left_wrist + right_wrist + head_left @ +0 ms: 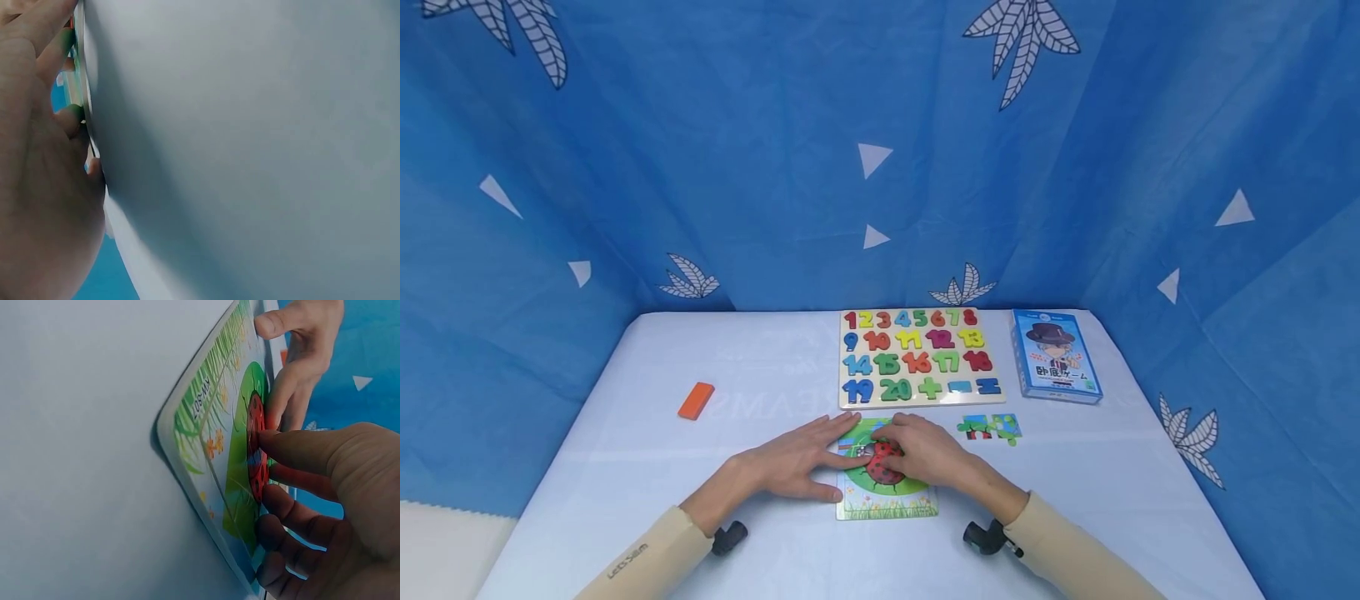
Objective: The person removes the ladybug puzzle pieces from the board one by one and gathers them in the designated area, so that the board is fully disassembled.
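Note:
A square ladybug jigsaw puzzle [887, 504] lies flat on the table, its printed grass edge toward me. My left hand [797, 463] rests at its left side with fingers extended, some of them over the picture. From the right, my right hand [927, 450] reaches over the upper part of the puzzle. In the right wrist view its thumb [294, 449] and bent fingers touch the red ladybug [255, 447]; whether they pinch a piece is hidden. Loose puzzle pieces [991, 427] lie together just right of the puzzle. The left wrist view shows mostly tabletop beside the left hand [44, 162].
Behind the puzzle is a number board [921, 358] with colourful numerals. A blue illustrated box [1057, 357] lies at the back right. An orange block [696, 401] sits on the left of the white-covered table [775, 567]. Blue curtains [775, 167] stand around the back and sides.

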A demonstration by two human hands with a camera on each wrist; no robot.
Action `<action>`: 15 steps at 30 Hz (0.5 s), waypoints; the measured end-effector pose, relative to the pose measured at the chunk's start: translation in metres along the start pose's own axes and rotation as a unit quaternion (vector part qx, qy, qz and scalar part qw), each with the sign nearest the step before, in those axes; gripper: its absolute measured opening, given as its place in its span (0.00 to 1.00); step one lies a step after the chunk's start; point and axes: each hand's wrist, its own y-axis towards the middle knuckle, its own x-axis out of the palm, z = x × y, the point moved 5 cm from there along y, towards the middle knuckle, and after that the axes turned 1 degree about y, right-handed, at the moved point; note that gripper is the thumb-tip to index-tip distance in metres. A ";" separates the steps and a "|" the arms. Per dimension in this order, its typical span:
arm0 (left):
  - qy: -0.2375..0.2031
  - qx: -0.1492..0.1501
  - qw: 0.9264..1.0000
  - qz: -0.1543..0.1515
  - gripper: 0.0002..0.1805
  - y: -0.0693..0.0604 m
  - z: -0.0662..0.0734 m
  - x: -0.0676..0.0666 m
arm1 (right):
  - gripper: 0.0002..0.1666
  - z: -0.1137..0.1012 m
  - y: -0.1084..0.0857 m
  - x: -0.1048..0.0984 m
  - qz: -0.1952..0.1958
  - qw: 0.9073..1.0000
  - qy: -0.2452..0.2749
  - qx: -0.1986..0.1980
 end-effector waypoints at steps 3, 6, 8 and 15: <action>-0.006 -0.003 1.000 -0.006 0.35 0.000 0.000 0.000 | 0.25 0.000 0.000 0.001 -0.003 1.000 0.005 0.000; -0.011 -0.003 1.000 -0.012 0.35 0.000 0.000 0.000 | 0.25 -0.001 0.000 0.003 -0.006 1.000 0.009 -0.005; -0.015 -0.004 1.000 -0.015 0.35 0.001 -0.001 -0.001 | 0.24 -0.001 0.001 0.004 -0.006 1.000 0.011 -0.009; -0.024 -0.009 0.999 -0.021 0.36 0.001 -0.002 0.000 | 0.23 -0.002 0.001 0.003 -0.002 1.000 0.021 -0.015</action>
